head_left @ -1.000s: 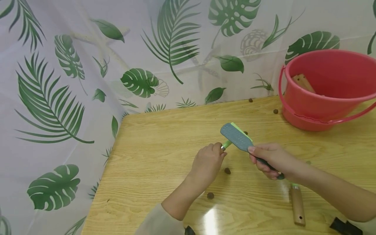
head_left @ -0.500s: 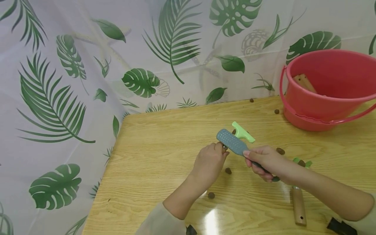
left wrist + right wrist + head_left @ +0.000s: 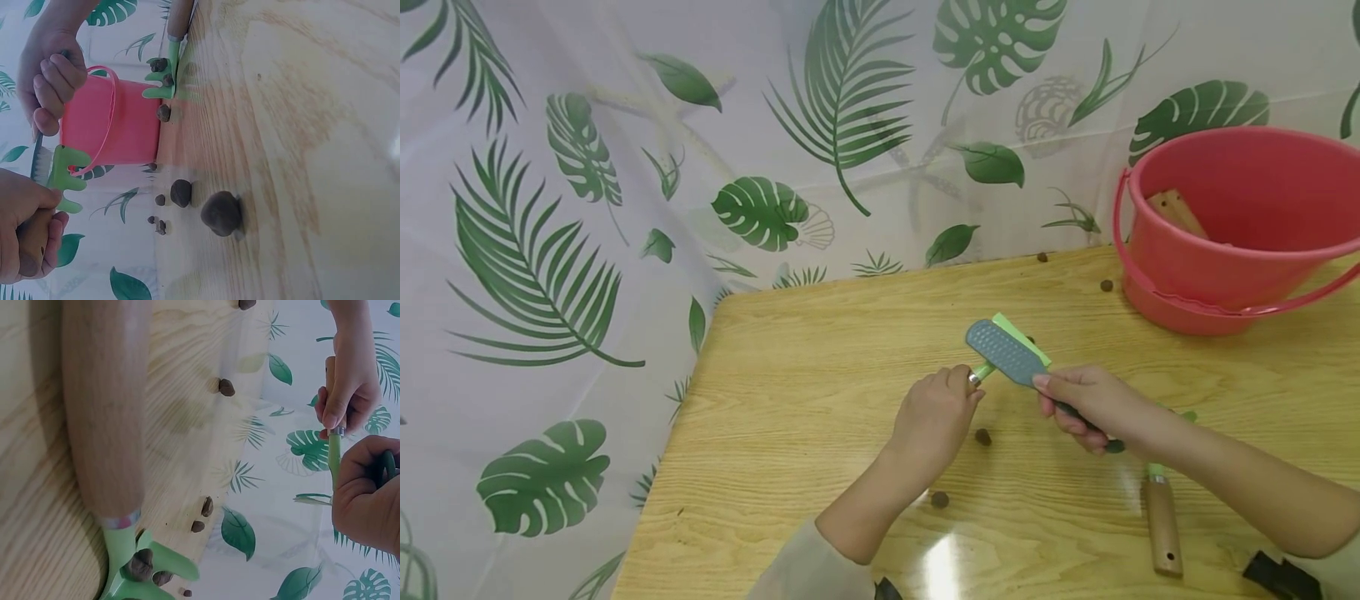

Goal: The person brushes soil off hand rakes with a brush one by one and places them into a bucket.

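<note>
My left hand (image 3: 934, 421) grips the wooden handle (image 3: 36, 240) of a small green hand rake (image 3: 70, 175), held above the table. My right hand (image 3: 1093, 408) holds a grey brush (image 3: 1006, 352) by its dark handle. The brush's white bristles (image 3: 42, 164) face the rake's pronged head and appear to touch it. In the head view the brush's back covers much of that head, leaving a green edge and the neck showing. In the right wrist view the curled right hand (image 3: 369, 494) hides most of the brush.
Another green hand fork with a wooden handle (image 3: 1163, 521) lies on the table (image 3: 790, 375), brown lumps (image 3: 140, 565) among its prongs. More brown lumps (image 3: 983, 437) are scattered about. A pink bucket (image 3: 1195, 283) with a wooden piece (image 3: 1178, 212) inside stands back right, before a leaf-print curtain (image 3: 880, 233).
The brush slid down and left off the rake's head half a second ago, then came back up and right over it. The left hand and rake barely moved.
</note>
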Available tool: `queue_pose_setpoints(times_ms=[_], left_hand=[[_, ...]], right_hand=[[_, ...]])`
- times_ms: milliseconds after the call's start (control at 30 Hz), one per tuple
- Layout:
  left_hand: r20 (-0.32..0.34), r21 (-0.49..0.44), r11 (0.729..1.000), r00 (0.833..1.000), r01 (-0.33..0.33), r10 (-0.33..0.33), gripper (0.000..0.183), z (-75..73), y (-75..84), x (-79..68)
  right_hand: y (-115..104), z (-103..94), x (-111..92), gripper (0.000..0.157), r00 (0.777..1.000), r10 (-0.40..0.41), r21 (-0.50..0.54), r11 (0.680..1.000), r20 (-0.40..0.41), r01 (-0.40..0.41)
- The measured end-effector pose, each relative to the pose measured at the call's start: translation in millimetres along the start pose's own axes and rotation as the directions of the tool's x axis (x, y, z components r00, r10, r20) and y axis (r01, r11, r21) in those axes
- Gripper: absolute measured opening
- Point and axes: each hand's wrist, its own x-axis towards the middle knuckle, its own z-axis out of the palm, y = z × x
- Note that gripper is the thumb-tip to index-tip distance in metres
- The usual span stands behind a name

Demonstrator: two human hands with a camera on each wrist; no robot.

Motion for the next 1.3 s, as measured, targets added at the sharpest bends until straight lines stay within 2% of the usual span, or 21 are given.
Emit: queue_pose_setpoints(times_ms=[167, 433, 600, 700, 767, 800, 900, 1000, 1100, 1133, 1200, 1300], left_hand=[[-0.019, -0.031, 1.0, 1.0, 0.001, -0.001, 0.022, -0.4, 0.1, -2.2], [-0.037, -0.086, 0.996, 0.999, 0.005, -0.008, 0.02, -0.2, 0.2, -3.2], [-0.058, -0.09, 0.996, 0.998, -0.009, 0.004, 0.021, 0.6, 0.5, -3.1], [-0.074, -0.088, 0.996, 0.997, -0.021, 0.014, 0.021, 1.0, 0.5, -3.0], [-0.083, -0.089, 0.996, 0.996, -0.025, 0.018, 0.022, 0.9, 0.5, -2.9], [-0.085, -0.089, 0.996, 0.996, -0.027, 0.02, 0.022, 0.5, 0.7, -2.8], [-0.094, -0.102, 0.994, 0.995, -0.032, 0.022, 0.022, -0.3, 0.5, -3.0], [-0.105, -0.119, 0.992, 0.994, -0.041, 0.028, 0.022, -0.4, 0.1, -3.9], [-0.118, -0.136, 0.989, 0.992, -0.05, 0.034, 0.023, 1.1, -1.0, -5.3], [-0.123, -0.139, 0.989, 0.992, -0.055, 0.038, 0.023, 1.7, -1.4, -5.9], [-0.131, -0.138, 0.989, 0.99, -0.062, 0.044, 0.023, 2.7, -2.0, -7.0], [-0.144, -0.126, 0.989, 0.988, -0.074, 0.055, 0.024, 4.1, -2.6, -7.7]], right_hand=[[2.9, -8.4, -1.0, 0.034, 1.0, 0.006, 0.032, 0.999, 0.016, -0.007], [5.4, -28.9, -4.3, 0.034, 0.995, -0.054, 0.171, 0.984, 0.087, 0.038], [8.1, -36.6, -3.8, 0.033, 0.988, -0.056, 0.273, 0.962, 0.144, 0.015], [11.6, -41.2, -2.3, 0.034, 0.973, -0.112, 0.359, 0.933, 0.204, 0.032], [15.3, -44.4, -0.2, 0.037, 0.942, -0.195, 0.449, 0.892, 0.274, 0.054], [17.5, -46.0, 1.1, 0.039, 0.918, -0.241, 0.507, 0.861, 0.314, 0.053], [25.0, -49.5, 6.2, 0.045, 0.823, -0.381, 0.659, 0.752, 0.422, 0.01], [33.9, -49.3, 11.5, 0.047, 0.724, -0.481, 0.773, 0.624, 0.494, -0.113], [42.7, -44.9, 17.1, 0.043, 0.64, -0.55, 0.824, 0.505, 0.537, -0.257], [45.3, -43.2, 18.8, 0.042, 0.617, -0.568, 0.83, 0.469, 0.545, -0.301], [49.7, -40.0, 21.5, 0.04, 0.579, -0.597, 0.831, 0.419, 0.555, -0.365], [54.7, -37.6, 23.8, 0.038, 0.546, -0.626, 0.829, 0.373, 0.557, -0.417]])
